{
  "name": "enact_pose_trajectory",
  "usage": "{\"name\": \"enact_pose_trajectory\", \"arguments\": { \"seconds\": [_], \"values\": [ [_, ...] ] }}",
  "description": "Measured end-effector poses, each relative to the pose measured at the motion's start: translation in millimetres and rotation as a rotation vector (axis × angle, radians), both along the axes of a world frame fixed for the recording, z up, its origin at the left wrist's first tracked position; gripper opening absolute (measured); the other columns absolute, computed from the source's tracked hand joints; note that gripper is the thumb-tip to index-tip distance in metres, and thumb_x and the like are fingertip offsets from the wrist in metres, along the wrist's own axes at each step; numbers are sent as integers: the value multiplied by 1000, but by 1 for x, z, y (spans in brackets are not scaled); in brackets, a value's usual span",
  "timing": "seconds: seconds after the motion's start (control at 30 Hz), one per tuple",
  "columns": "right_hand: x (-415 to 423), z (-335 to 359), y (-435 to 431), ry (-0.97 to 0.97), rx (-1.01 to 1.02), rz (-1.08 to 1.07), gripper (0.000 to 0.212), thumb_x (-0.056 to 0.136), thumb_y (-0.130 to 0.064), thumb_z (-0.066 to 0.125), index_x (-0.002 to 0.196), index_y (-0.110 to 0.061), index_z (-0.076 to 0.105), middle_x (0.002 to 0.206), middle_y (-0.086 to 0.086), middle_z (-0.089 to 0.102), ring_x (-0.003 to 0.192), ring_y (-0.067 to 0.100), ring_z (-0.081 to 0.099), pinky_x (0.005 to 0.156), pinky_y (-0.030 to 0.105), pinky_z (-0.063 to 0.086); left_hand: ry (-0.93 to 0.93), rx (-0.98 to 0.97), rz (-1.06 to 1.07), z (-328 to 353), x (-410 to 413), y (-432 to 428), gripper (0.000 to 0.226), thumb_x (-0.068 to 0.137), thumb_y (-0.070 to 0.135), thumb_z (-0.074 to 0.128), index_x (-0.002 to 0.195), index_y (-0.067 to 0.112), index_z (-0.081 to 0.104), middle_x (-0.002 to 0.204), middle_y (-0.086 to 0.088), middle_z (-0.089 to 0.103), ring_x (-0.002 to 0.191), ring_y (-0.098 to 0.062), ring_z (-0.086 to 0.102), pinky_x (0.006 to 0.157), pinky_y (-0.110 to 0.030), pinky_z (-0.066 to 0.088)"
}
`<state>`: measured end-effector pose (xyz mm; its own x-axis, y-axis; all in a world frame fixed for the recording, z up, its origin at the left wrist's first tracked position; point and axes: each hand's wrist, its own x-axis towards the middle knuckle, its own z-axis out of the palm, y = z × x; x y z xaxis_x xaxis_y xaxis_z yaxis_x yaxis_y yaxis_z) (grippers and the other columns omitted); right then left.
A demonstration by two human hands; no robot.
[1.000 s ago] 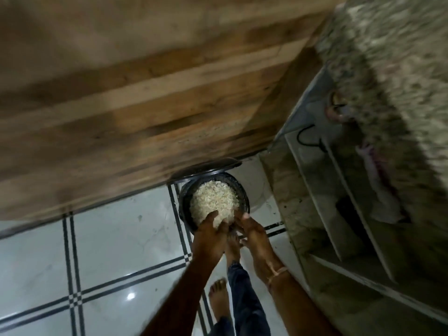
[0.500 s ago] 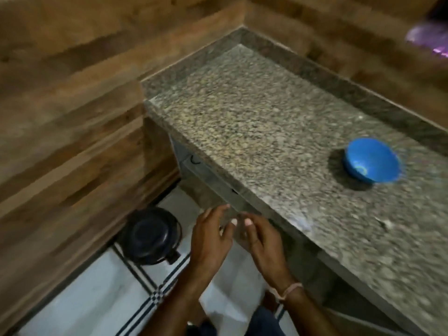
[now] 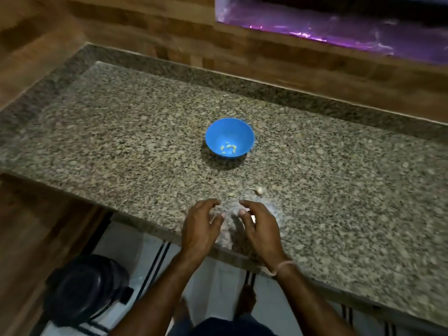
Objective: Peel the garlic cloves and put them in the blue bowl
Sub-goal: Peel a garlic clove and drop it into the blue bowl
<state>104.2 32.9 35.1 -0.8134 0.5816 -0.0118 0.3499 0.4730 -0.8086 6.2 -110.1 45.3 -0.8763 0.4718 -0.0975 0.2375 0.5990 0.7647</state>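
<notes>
A speckled granite counter (image 3: 315, 190) fills most of the view, running from the left corner off to the right. Wood-grain wall (image 3: 121, 25) backs it and turns down the left side. High on the right, a recess (image 3: 339, 27) in that wall glows purple, and what is inside is too blurred to make out. Below the counter's near edge lies a white tiled floor (image 3: 126, 241) crossed by dark double lines. A black bin (image 3: 84, 289) stands on it at lower left, lid down, close to the wood panel. Two bare forearms reach up from the bottom of the view. The left hand (image 3: 201, 226) and right hand (image 3: 259, 229) hover just over the counter's near edge, palms turned toward each other and a little apart. The fingers of both are loosely curved and hold nothing that shows. The blue bowl (image 3: 218, 134) sits upright near the middle of the counter, well beyond the hands. A few pale yellow peeled cloves (image 3: 228, 148) lie at its bottom. Between the bowl and the hands, nearer the right hand, one unpeeled clove (image 3: 259, 190) rests on the granite. A smaller pale scrap (image 3: 231, 194) lies just to its left, too small to identify. A thin pale thread (image 3: 278, 266) circles the right wrist.
</notes>
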Motion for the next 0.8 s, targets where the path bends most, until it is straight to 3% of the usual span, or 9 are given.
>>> {"name": "enact_pose_trajectory", "arguments": {
  "seconds": [0.1, 0.2, 0.33, 0.43, 0.6, 0.8],
  "values": [
    [-4, -19, 32, -68, 99, -15, 35, 103, -31, 61, 137, -24, 64, 133, -1, 64, 120, 22, 63, 98, 44, 55, 25, -67, -22, -15, -17, 28, 36, 90, 14, 73, 126, 21, 70, 118, 1, 68, 103, -15, 66, 87, -26, 51],
    [-18, -30, 59, -238, 224, -48, 56, 95, -29, 74, 147, -25, 56, 146, 8, 55, 132, 34, 51, 103, 45, 47, 75, -129, -107, -33, -37, 48, 38, 88, 12, 75, 124, 19, 68, 116, -2, 65, 107, -21, 63, 88, -31, 52],
    [-40, -29, 72, -458, 292, 16, 82, 87, -51, 78, 157, -28, 41, 164, 9, 33, 149, 33, 30, 114, 50, 32, 163, -134, -205, -46, -54, 58, 23, 90, 13, 72, 110, 23, 67, 104, 1, 58, 99, -19, 57, 77, -33, 46],
    [-49, -31, 68, -516, 349, 22, 84, 88, -57, 74, 158, -29, 39, 170, 8, 24, 154, 32, 21, 116, 53, 26, 207, -141, -251, -49, -61, 60, 12, 92, 14, 69, 98, 23, 64, 95, 1, 55, 92, -22, 55, 71, -40, 48],
    [-49, -36, 65, -504, 342, -40, 85, 86, -62, 75, 157, -30, 42, 170, 6, 28, 155, 32, 25, 117, 53, 25, 275, -170, -282, -48, -68, 63, 11, 97, 16, 66, 92, 24, 61, 90, 4, 58, 89, -25, 58, 64, -41, 50],
    [-53, -36, 64, -522, 347, -82, 87, 82, -59, 78, 156, -31, 42, 169, 2, 30, 153, 29, 27, 117, 51, 26, 289, 22, -151, -5, -97, 88, 6, 97, 18, 60, 95, 22, 64, 87, 7, 65, 87, -20, 55, 63, -37, 42]
  ]
}}
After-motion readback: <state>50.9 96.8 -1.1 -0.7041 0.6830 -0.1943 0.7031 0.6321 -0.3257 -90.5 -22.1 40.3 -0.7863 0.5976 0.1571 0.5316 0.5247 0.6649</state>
